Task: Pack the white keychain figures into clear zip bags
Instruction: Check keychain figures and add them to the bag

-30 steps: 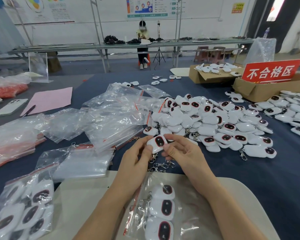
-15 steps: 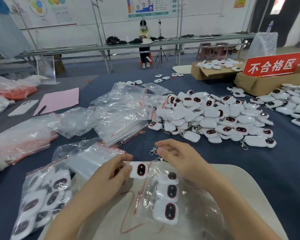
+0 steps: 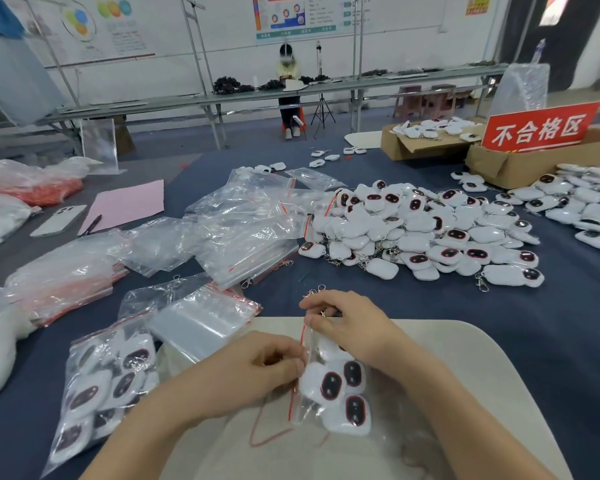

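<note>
A: Where's the bag rn?
B: Flat on the beige board (image 3: 447, 358) at the near edge of the desk (image 3: 499, 341) lies the zip bag (image 3: 312, 407), btwn both hands. At least 3 white figures (image 3: 331, 386) inside, dark faces up.
A: Hands?
B: On the left hand (image 3: 257, 368) the fingers (image 3: 291, 367) are curled, pinching the red zip strip (image 3: 293, 400) approx mid-length. The right hand (image 3: 350, 327) pinches the same strip at its far end, fingers (image 3: 317, 322) closed on the plastic. Neither is free.
A: Why held like that?
B: Prob to stretch the mouth straight btwn two pinch pts so the tracks line up & can be pressed shut. My read only. The board gives a firm flat base for pressing.
A: Orientation?
B: Strip runs near-to-far, away from the person, leaning slightly right at the far end. Mouth faces left; body of the bag spreads right. The figures' long axes lie roughly parallel w/ the strip. A metal ring (image 3: 321, 289) shows by the right fingers; can't tell if it's in or out of the bag.
A: Rest of the layout?
B: There's the loose figures pile (image 3: 413, 230) far right, empty bags (image 3: 243, 230) just left of it, a filled bag (image 3: 108, 386) near left. Stock w/in reach, done work set aside, I'd guess.
</note>
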